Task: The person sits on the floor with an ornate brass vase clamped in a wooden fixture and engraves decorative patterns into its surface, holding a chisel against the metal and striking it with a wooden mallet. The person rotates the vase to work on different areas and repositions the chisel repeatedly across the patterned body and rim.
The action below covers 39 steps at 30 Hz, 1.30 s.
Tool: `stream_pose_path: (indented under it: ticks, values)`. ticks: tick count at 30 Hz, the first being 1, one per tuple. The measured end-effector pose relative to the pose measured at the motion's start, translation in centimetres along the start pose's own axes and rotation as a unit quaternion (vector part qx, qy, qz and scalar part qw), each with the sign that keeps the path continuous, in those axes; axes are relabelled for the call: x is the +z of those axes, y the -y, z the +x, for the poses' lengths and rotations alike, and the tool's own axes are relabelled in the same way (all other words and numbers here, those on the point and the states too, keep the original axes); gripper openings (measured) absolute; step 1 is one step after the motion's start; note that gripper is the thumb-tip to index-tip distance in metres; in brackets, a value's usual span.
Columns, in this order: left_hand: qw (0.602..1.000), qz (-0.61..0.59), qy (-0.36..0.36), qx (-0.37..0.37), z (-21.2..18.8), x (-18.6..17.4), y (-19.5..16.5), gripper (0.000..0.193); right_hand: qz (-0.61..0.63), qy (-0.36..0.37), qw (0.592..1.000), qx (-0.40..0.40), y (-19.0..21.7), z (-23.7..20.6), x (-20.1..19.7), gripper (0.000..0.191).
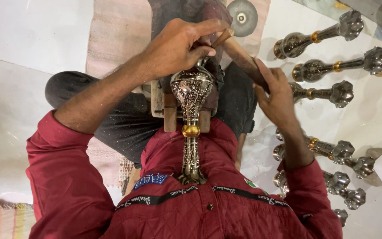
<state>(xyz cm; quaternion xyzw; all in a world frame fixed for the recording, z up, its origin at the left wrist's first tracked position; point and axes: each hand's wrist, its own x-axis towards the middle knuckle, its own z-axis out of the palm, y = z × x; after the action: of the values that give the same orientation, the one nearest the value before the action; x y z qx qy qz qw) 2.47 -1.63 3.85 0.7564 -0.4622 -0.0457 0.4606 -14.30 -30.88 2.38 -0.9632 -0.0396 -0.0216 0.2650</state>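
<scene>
left hand (173, 46) pinches chisel (219, 39) on engraved vase (192, 90) | right hand (275, 90) grips mallet (244, 59) | white floor (27, 31)

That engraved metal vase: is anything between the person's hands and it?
Nothing visible does. The left hand rests directly on the engraved metal vase, pressing a small tool against it; the right hand holds a wooden mallet beside it.

A pale, glossy tiled floor (18, 40) spreads all round. A faded pink woven mat (116, 35) lies beyond the grip; a striped rug's fringed corner (3, 219) sits nearer, leftward.
</scene>
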Motion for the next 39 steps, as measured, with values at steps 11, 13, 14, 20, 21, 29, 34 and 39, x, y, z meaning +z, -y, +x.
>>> stream_pose_path:
  ticks: [11, 13, 14, 20, 21, 29, 34, 39]
  values:
    - [0.999, 0.005, -0.047, -0.003, -0.3, 0.7, -0.3, 0.05, 0.088, -0.043, 0.994, -0.056, -1.0, 3.3, -5.6, 0.059]
    - [0.999, 0.006, -0.047, -0.006, -0.3, 0.8, -0.3, 0.048, 0.164, -0.042, 0.983, -0.066, -0.6, 3.8, -6.3, 0.058]
    - [0.999, 0.008, -0.045, -0.008, -0.3, 0.8, -0.2, 0.047, 0.224, -0.03, 0.973, -0.047, -0.4, 4.1, -6.6, 0.059]
    - [0.999, 0.021, -0.048, -0.014, -0.1, 1.0, 0.0, 0.046, -0.003, -0.033, 0.994, -0.101, -0.6, 4.6, -7.9, 0.055]
    - [0.999, 0.023, -0.046, -0.015, -0.1, 1.0, 0.0, 0.045, 0.017, -0.04, 0.993, -0.113, -0.7, 4.8, -7.8, 0.054]
    - [0.999, 0.019, -0.045, -0.017, -0.1, 1.0, 0.0, 0.043, 0.101, -0.042, 0.99, -0.087, 0.5, 5.0, -7.8, 0.054]
    - [0.999, 0.018, -0.039, -0.024, 0.2, 1.1, 0.2, 0.041, -0.033, -0.055, 0.992, -0.11, 1.8, 5.1, -8.0, 0.059]
    - [0.999, 0.02, -0.019, -0.042, 0.2, 0.6, 0.0, 0.03, -0.21, -0.072, 0.966, -0.135, 1.4, 4.8, -7.9, 0.061]
